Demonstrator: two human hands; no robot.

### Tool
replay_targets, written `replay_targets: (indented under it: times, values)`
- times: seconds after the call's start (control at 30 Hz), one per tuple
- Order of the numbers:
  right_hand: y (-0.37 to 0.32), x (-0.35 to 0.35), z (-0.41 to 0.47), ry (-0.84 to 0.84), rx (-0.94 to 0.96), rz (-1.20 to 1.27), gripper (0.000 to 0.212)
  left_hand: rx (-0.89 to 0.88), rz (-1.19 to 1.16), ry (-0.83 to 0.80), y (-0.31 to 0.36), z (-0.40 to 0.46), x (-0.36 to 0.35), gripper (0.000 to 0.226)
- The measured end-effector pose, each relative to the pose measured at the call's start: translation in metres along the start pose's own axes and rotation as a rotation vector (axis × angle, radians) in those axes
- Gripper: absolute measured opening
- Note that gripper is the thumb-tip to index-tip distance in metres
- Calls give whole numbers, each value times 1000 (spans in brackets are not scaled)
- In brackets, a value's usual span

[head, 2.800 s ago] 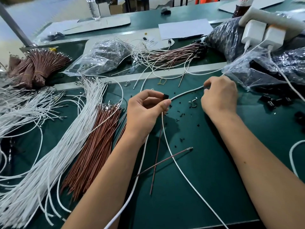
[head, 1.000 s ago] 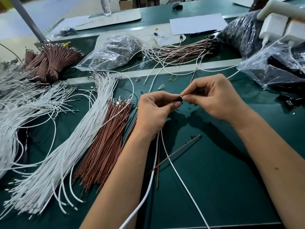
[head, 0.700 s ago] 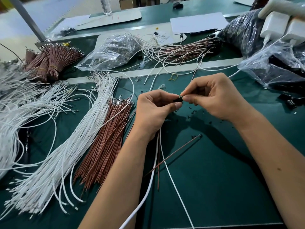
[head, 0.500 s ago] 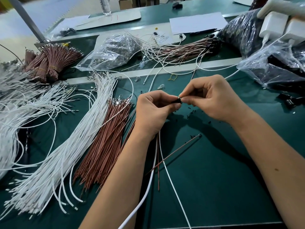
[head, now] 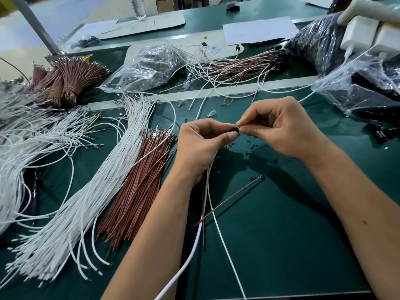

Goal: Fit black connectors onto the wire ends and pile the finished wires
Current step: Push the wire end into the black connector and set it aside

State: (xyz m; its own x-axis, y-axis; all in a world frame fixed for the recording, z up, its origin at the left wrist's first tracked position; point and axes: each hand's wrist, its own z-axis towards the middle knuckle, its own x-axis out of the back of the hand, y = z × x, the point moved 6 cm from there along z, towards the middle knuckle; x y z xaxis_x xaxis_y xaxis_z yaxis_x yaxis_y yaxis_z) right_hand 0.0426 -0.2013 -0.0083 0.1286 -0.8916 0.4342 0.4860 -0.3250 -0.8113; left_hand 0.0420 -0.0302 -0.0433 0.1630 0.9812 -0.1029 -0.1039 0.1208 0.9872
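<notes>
The left hand (head: 201, 146) pinches the small black plastic connector (head: 236, 129); the right hand (head: 281, 128) pinches the thin white wire's (head: 218, 224) end. Keep both aligned, pushing straight until seated.

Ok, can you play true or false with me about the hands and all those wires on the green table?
1. Both hands pinch one small black plastic connector between them. True: the left hand and the right hand meet on it.
2. A thin white wire hangs down from the left hand. True.
3. The loose bundle of copper-brown wires lies right of the right hand. False: it lies left of the left hand.
4. The long bundle of white wires sits inside a plastic bag. False: it lies bare on the green table.
</notes>
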Motion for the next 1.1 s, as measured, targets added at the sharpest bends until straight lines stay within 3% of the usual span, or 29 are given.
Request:
replay_targets:
  times: [0.37,0.87,1.1]
  values:
    - [5,-6,0,155,-108,209,8,17,-144,36,-1,0,1,16]
    - [6,-7,0,115,-148,188,7,-11,-78,63,0,0,2,19]
    - [8,-13,-1,233,-166,249,9,-16,-93,69,3,-1,2,17]
